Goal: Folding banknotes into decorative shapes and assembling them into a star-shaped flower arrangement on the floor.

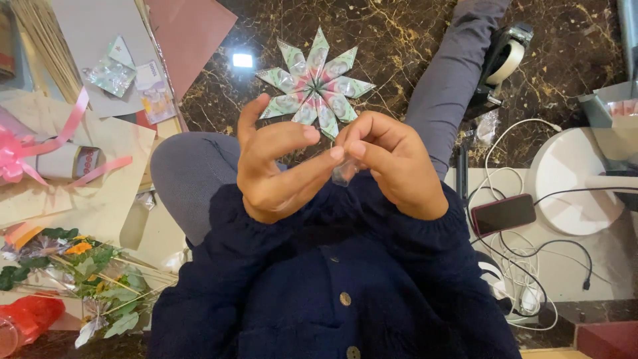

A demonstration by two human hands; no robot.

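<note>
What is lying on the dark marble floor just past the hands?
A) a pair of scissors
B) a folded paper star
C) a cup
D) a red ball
B: a many-pointed folded paper star in green and pink lies flat on the marble floor, just beyond the left hand and right hand.

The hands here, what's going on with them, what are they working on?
A person sits on a dark marble floor. Left hand and right hand meet at the fingertips, pinching a small clear plastic piece between them. Just beyond lies a folded paper star in green, pink and white. A tape dispenser sits to the right, a phone on a cable nearer, and pink ribbon to the left.
</note>
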